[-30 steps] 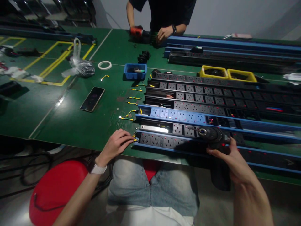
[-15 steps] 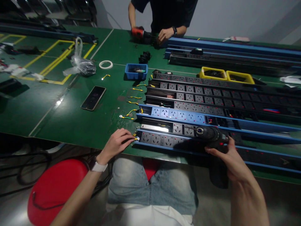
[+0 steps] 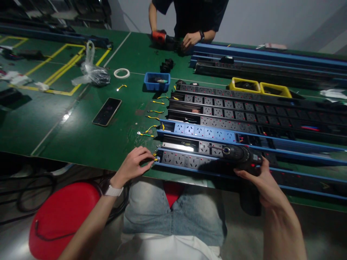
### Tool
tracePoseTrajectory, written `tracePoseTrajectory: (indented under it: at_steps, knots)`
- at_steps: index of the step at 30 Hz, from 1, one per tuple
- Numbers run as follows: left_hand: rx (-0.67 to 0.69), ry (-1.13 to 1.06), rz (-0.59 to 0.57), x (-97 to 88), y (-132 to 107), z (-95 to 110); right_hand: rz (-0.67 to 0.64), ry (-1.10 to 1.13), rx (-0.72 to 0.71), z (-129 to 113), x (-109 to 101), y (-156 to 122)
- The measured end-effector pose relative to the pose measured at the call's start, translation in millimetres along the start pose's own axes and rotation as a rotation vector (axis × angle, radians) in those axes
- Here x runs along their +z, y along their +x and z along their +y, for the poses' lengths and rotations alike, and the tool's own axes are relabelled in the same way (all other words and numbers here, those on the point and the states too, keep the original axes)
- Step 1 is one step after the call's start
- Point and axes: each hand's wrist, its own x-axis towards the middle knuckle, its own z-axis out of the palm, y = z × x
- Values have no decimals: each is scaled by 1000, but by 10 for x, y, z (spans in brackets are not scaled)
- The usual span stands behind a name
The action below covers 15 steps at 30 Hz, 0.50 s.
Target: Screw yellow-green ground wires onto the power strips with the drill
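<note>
My left hand (image 3: 137, 162) pinches a short yellow-green wire (image 3: 155, 158) with a ring terminal, at the left end of the nearest blue power strip (image 3: 195, 162). My right hand (image 3: 260, 173) is wrapped round a black cordless drill (image 3: 241, 155), whose bit points left above the strips. Beneath the drill lies part of that nearest strip, hidden by it and its shadow. Just behind is a black strip (image 3: 181, 144) with a shiny metal plate, then another blue power strip (image 3: 204, 132). Several loose yellow-green wires (image 3: 146, 134) lie beside the strips' left ends.
A phone (image 3: 107, 112), a white tape ring (image 3: 121, 73) and a plastic bag (image 3: 93, 74) lie to the left. A blue bin (image 3: 157, 82) and two yellow bins (image 3: 245, 85) stand farther back. Across the table a co-worker (image 3: 195, 21) holds a red drill. A red stool (image 3: 65, 216) is at lower left.
The drill in my right hand has shifted slightly left. My left hand stays at the strip's end with the wire.
</note>
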Motion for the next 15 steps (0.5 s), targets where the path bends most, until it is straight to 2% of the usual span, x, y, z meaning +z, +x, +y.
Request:
tracePoseTrajectory:
  at_steps: [5,10,15]
  knots:
    - [48,8,19,-10,-29,-22,-11,17,-4,-11,6,-1]
    - [134,60,-68,-38,-51,-42,-16,19,-15,-6,13,-2]
    - [100,67,-113,-39,-32,-35,-13,44,-15,-42,33,-31]
